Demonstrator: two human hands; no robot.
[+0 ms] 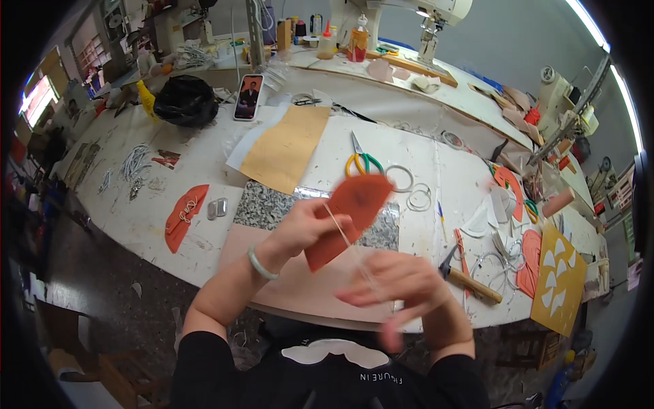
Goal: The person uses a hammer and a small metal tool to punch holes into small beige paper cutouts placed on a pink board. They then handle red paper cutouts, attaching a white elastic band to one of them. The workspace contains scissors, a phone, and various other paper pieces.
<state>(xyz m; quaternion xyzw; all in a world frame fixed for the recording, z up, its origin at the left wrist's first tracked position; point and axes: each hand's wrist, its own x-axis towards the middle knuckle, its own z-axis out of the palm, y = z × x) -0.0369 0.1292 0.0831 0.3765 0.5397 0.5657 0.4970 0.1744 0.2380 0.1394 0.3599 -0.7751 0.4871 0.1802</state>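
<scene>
My left hand [303, 228], with a pale bangle at its wrist, is closed on an orange-red leather piece [364, 198]. The piece is held tilted above the table, its edges curved. A thin pale cord [341, 230] runs straight down from beside my left thumb to my right hand [402, 281]. That hand is smeared by motion, but the taut cord ends among its fingers; its exact grip is blurred. Under both hands lie a pale pink sheet [272, 269] and a speckled stone slab [262, 208].
Beyond the leather stand scissors [359, 155] and wire rings [399, 178]. Rightward lie a wooden-handled tool [475, 284] and a yellow board [558, 279]. Another orange-red piece [182, 219] with cord is at left. Farther back are a tan sheet [286, 146], a phone [249, 97] and a black bag [185, 101].
</scene>
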